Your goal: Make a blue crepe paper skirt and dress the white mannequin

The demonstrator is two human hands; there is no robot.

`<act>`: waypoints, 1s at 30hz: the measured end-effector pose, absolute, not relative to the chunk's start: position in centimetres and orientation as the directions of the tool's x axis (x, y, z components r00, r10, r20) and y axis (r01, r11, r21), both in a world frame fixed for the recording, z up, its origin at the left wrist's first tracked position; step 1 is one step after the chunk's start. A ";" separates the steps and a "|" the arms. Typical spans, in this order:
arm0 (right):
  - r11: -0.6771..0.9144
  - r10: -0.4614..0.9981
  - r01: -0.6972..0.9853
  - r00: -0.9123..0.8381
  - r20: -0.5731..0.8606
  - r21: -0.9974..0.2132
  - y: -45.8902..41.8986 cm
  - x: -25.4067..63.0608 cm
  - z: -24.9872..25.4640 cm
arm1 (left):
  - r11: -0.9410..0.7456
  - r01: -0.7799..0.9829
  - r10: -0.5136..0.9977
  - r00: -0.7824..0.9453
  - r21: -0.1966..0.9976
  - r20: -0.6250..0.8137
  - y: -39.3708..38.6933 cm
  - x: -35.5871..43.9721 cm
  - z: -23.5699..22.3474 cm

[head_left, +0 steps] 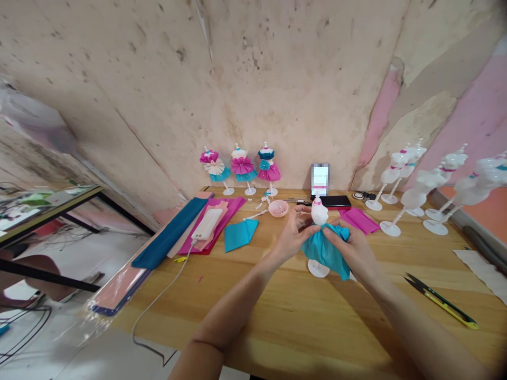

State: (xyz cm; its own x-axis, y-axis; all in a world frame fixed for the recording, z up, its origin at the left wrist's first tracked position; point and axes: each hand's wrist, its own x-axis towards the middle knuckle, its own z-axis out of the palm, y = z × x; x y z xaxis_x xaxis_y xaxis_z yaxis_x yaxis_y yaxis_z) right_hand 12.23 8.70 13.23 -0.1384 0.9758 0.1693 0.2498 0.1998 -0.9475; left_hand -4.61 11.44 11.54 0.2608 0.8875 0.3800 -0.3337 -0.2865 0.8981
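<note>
A small white mannequin (319, 212) on a round stand stands upright in front of me, its base showing below the cloth. Turquoise crepe paper (325, 252) is gathered around its waist and hangs down like a skirt. My left hand (296, 228) pinches the paper's gathered top edge at the waist, its fingers reaching behind the mannequin. On the other side, my right hand (348, 244) grips the gathers, thumb near the front of the waist. The mannequin's lower body is hidden by the paper.
Three dressed mannequins (244, 166) line the wall. Several bare ones (423, 182) stand at right. Yellow-handled scissors (443, 302) lie at front right. A pink bowl (278, 208), folded turquoise paper (240, 235), a white power bank (207, 224) with cable and a phone (320, 178) are on the table.
</note>
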 end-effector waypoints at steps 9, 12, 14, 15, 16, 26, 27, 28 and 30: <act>0.236 0.970 0.326 -0.139 0.200 -0.915 8.5 12.2 13.5 | -0.286 -0.354 0.895 0.234 0.890 0.380 11.4 -4.5 11.6; 0.245 0.967 0.318 -0.142 0.210 -0.916 8.4 12.2 13.5 | -0.294 -0.339 0.899 0.220 0.894 0.379 11.5 -4.6 11.4; 0.249 0.966 0.305 -0.144 0.214 -0.919 8.5 12.1 13.4 | -0.299 -0.330 0.899 0.216 0.895 0.380 11.5 -4.6 11.3; 0.249 0.966 0.304 -0.143 0.215 -0.919 8.5 12.1 13.3 | -0.303 -0.326 0.900 0.213 0.896 0.381 11.5 -4.6 11.2; 0.251 0.966 0.307 -0.144 0.215 -0.918 8.5 12.0 13.3 | -0.307 -0.321 0.901 0.207 0.896 0.382 11.6 -4.6 11.1; 0.280 0.959 0.342 -0.132 0.249 -0.897 8.3 11.9 13.2 | -0.319 -0.288 0.916 0.151 0.903 0.372 11.6 -4.6 10.7; 0.282 0.959 0.342 -0.133 0.251 -0.896 8.3 11.9 13.2 | -0.317 -0.290 0.914 0.159 0.903 0.372 11.6 -4.6 10.7; 0.281 0.959 0.340 -0.134 0.250 -0.897 8.3 11.8 13.2 | -0.314 -0.294 0.913 0.168 0.903 0.373 11.6 -4.6 10.8; 0.275 0.960 0.336 -0.141 0.241 -0.901 8.2 11.8 13.3 | -0.304 -0.311 0.909 0.189 0.900 0.373 11.6 -4.6 10.9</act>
